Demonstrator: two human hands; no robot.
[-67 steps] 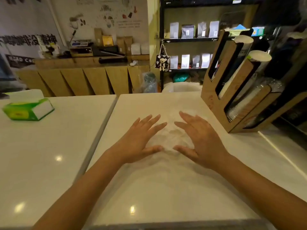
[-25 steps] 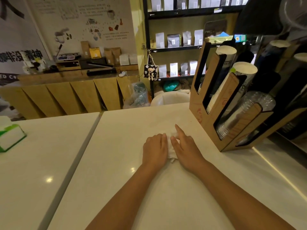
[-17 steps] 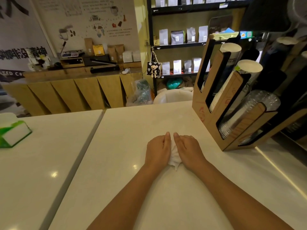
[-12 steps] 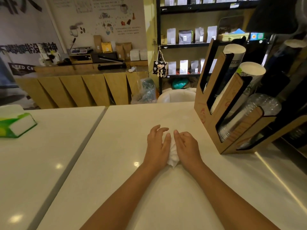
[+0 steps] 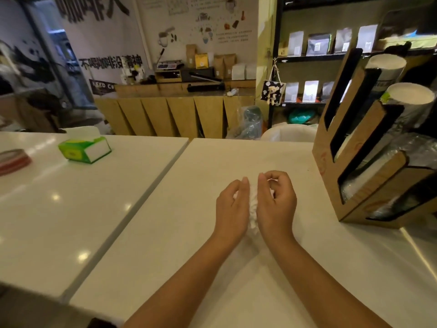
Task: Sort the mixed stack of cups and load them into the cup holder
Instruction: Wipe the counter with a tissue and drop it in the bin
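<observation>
Far left of the holder (image 5: 350,162), a green box (image 5: 84,149) sits idle. Nearer it, the left hand (image 5: 233,207) and right hand (image 5: 275,203) press together, fingers curled around a crumpled white wad (image 5: 253,209), probably bunching it for disposal. Cups (image 5: 410,98) already fill the holder's slanted slots, mouths outward.

Cup holder (image 5: 359,171) right of hands (image 5: 255,204); tissue box (image 5: 85,150) far left.
</observation>
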